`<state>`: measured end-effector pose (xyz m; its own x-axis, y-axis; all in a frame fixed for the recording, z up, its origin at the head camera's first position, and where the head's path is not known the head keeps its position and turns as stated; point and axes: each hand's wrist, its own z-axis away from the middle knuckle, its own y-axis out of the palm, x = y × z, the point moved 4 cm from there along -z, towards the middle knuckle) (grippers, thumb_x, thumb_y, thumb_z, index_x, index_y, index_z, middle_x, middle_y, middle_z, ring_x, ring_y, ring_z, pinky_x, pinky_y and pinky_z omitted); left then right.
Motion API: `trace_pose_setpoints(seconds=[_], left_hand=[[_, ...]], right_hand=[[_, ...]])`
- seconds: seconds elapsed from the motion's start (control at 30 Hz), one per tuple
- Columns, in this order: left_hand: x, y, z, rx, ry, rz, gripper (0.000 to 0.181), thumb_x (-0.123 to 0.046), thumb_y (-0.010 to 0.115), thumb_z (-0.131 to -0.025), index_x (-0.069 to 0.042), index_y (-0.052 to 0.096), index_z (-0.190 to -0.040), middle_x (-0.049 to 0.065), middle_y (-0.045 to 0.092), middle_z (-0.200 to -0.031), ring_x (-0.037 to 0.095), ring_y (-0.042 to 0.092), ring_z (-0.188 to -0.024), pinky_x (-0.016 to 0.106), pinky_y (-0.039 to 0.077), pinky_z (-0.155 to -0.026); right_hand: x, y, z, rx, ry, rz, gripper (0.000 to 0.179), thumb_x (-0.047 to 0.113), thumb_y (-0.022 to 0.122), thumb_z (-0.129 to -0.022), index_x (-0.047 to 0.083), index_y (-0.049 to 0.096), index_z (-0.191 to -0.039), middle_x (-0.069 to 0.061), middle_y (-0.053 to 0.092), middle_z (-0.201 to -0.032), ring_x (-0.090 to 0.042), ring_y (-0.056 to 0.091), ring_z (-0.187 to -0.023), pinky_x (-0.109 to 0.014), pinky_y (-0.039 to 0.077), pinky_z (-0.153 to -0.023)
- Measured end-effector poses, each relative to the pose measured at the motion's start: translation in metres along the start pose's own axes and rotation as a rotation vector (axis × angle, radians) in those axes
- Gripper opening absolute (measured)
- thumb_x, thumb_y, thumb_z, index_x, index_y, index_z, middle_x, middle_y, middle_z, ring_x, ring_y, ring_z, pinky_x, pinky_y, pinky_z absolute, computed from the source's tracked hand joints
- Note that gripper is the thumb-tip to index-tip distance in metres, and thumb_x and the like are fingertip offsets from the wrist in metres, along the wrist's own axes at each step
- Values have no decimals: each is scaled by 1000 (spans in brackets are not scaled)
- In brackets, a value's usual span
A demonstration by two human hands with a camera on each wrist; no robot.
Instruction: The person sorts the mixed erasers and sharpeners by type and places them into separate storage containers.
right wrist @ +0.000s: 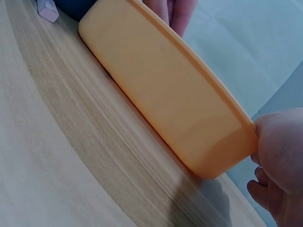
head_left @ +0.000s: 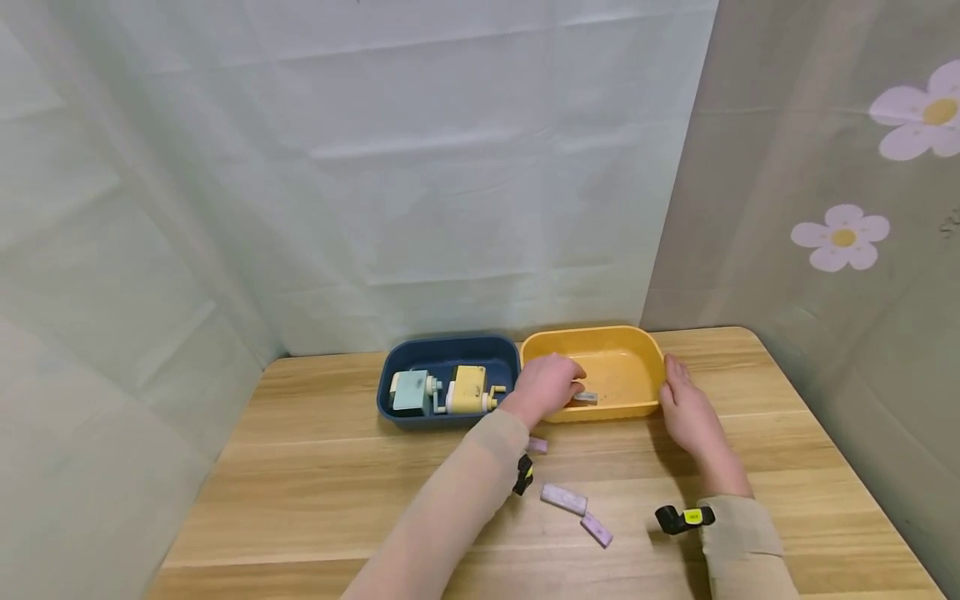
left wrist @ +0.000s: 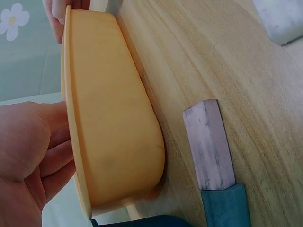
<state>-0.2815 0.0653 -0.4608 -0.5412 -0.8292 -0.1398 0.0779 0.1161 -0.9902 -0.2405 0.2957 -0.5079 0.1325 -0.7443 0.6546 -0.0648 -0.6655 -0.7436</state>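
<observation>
My left hand (head_left: 546, 386) reaches over the near rim into the yellow tray (head_left: 615, 367). Its fingers are partly hidden inside, close to a small grey block (head_left: 585, 398); whether they hold it I cannot tell. At the tray's right end, my right hand (head_left: 688, 408) grips the rim, thumb at the edge and other fingers along the outside. A lilac block with a teal end, like an eraser (left wrist: 208, 146), lies on the table below my left wrist. Two more lilac blocks lie nearer, one longer (head_left: 564, 499) and one shorter (head_left: 597, 530).
A dark blue tray (head_left: 450, 342) adjoins the yellow one on its left. Inside it are a light blue hand-crank pencil sharpener (head_left: 412, 392) and a yellow one (head_left: 468, 389). Behind the wooden table (head_left: 322, 467) hangs a pale cloth (head_left: 465, 183).
</observation>
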Motion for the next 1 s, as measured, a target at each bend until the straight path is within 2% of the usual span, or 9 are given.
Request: trace_pose_setpoints(seconds=[0.17,0.43,0.57,0.7,0.83,1.0], left_hand=[[-1,-6,4,-18,17,17,30,-33,71,-105,-22,79,-132,-8,77,-125,10,73,-109,27,59,-91],[-2,-13,16,-109,67,58,30,-38,68,-107,-22,81,-129,-9,79,-119,9,75,-101,26,60,-84],[0,-18,25,-129,58,102,31,-40,67,-107,-23,81,-129,-10,81,-110,6,74,-89,25,58,-72],[4,-21,36,-149,54,139,31,-39,67,-107,-21,80,-129,-10,81,-105,4,70,-80,23,54,-65],[9,-24,49,-185,57,156,30,-38,67,-107,-22,80,-130,-8,81,-111,6,71,-81,24,53,-64],[11,-27,66,-246,93,180,29,-37,68,-107,-22,80,-128,-7,79,-119,11,76,-94,25,57,-67]], right_hand=[[3,0,-2,10,5,-2,57,15,30,-115,-14,17,-163,-36,19,-168,-54,18,-157,-64,17,-127],[0,-1,-3,5,6,-3,57,14,31,-114,-16,19,-162,-37,19,-168,-55,18,-156,-64,17,-127],[-2,-2,-2,9,7,-7,58,15,30,-115,-15,18,-162,-37,18,-168,-55,17,-157,-65,17,-127],[-2,-2,-1,18,14,-4,58,16,29,-115,-14,17,-163,-37,17,-168,-55,17,-157,-65,16,-127],[-2,-2,-1,26,17,0,59,17,29,-116,-14,15,-163,-37,17,-169,-55,16,-157,-65,16,-127],[-3,-2,-3,30,11,8,59,17,29,-115,-14,16,-163,-37,18,-168,-55,17,-156,-65,16,-127]])
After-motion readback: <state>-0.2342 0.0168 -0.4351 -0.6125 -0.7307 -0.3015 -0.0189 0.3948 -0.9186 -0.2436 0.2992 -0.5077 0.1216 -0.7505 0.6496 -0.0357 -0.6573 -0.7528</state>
